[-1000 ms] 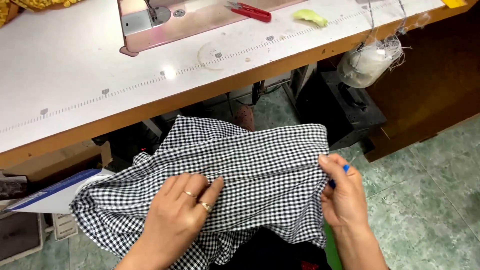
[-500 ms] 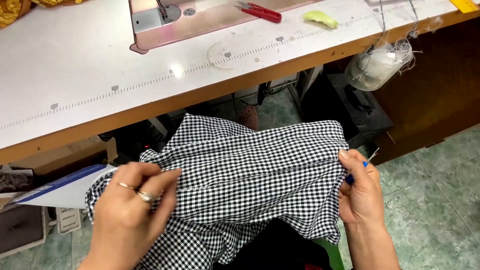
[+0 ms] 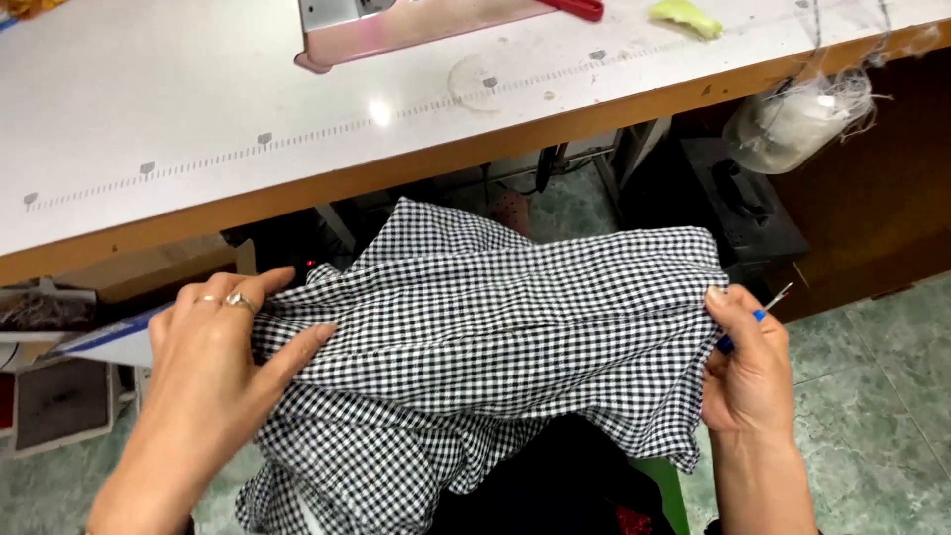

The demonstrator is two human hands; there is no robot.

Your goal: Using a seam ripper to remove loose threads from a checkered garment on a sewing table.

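Note:
A black-and-white checked cloth (image 3: 495, 337) is stretched out over my lap, below the table's front edge. My left hand (image 3: 213, 367), with rings on two fingers, grips the cloth's left edge between thumb and fingers. My right hand (image 3: 748, 372) pinches the cloth's right edge and also holds a thin blue-handled tool (image 3: 758, 315) with a metal tip pointing up and right.
A white sewing table (image 3: 198, 149) with a wooden front edge runs across the top. On it are a sewing machine base (image 3: 396, 30), a red tool (image 3: 575, 8) and a yellow-green scrap (image 3: 684, 15). A bag of thread waste (image 3: 797, 124) hangs at the right. Green tiled floor lies below.
My left hand has slid left along the cloth to its left edge and gripped it. The cloth is now pulled wider and flatter between both hands.

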